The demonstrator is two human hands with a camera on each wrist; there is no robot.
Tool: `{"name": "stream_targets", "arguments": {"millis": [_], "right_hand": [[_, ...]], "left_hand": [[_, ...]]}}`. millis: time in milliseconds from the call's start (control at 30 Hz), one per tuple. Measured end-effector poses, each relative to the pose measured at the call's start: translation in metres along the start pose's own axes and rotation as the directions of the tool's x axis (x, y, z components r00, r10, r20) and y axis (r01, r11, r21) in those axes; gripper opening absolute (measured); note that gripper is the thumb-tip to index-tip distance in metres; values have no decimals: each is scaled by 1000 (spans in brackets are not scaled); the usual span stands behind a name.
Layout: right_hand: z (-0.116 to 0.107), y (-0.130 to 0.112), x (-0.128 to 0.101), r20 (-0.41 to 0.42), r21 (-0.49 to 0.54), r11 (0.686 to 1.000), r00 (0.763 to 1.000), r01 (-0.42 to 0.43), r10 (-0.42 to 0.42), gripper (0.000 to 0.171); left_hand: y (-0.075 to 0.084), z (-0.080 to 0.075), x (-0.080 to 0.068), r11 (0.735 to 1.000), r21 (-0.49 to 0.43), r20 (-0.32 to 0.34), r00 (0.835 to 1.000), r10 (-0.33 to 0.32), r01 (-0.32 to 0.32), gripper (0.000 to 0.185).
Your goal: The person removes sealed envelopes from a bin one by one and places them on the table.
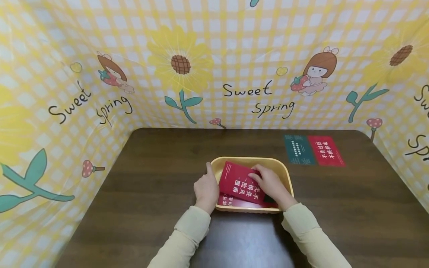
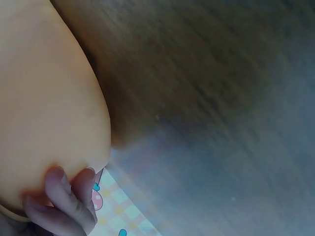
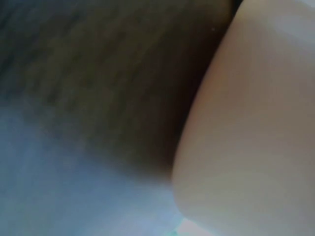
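**Red card point(image 1: 238, 181) slanting across the yellow tray point(image 1: 248, 210), pinched at one end**

The red card is sitting at the centre of the frame, within the outline of the tray, its white characters facing up. My right hand point(image 1: 270, 184) is pinching it near its right end, thumb over the printed face; the right wrist view isn't showing my fingers. My left hand point(image 1: 205, 190) is gripping the tray's left end, and in the left wrist view those fingers are curling in at the lower left.

Beneath, an underlying card point(image 1: 229, 201) is showing along the tray's near side, and a dark green patch point(image 1: 267, 200) is peeking out by my right hand. Whether the cards are touching, I cannot tell.

For handling this well, I am judging that a light pinch is serving better than a hard one, since thin card is probably creasing easily. A firm left grip is likely stopping the tray from sliding on the table point(image 1: 134, 208). The low edge is needing care: it could be catching on the card below or scraping the rim. At the upper right, a teal card point(image 1: 299, 150) and a pinkish-red card point(image 1: 326, 150) are lying side by side, well apart from my hands.
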State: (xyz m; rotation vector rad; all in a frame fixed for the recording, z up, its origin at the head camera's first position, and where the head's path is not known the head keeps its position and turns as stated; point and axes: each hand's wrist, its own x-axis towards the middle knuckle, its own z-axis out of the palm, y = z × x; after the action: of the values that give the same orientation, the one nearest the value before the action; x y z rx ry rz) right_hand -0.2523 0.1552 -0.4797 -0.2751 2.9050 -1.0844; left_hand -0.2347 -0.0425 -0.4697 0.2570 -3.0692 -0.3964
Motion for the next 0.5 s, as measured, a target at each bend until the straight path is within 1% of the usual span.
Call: {"name": "stream_targets", "arguments": {"millis": [133, 267, 367, 500], "right_hand": [[-3, -3, 1, -76, 56, 997, 996, -49, 53, 23], [-5, -5, 0, -111, 120, 987, 987, -104, 117, 26], [-7, -5, -1, -128, 141, 984, 983, -113, 131, 28], [-9, -5, -3, -184, 167, 979, 971, -119, 149, 29]], "left_hand": [[0, -2, 0, 1000, -12, -12, 1000, 5, -5, 65], [0, -3, -1, 1000, -23, -20, 1000, 4, -5, 60], [0, -3, -2, 1000, -18, -25, 1000, 3, -4, 59], [1, -3, -1, 1000, -10, -19, 1000, 6, -6, 60]]}}
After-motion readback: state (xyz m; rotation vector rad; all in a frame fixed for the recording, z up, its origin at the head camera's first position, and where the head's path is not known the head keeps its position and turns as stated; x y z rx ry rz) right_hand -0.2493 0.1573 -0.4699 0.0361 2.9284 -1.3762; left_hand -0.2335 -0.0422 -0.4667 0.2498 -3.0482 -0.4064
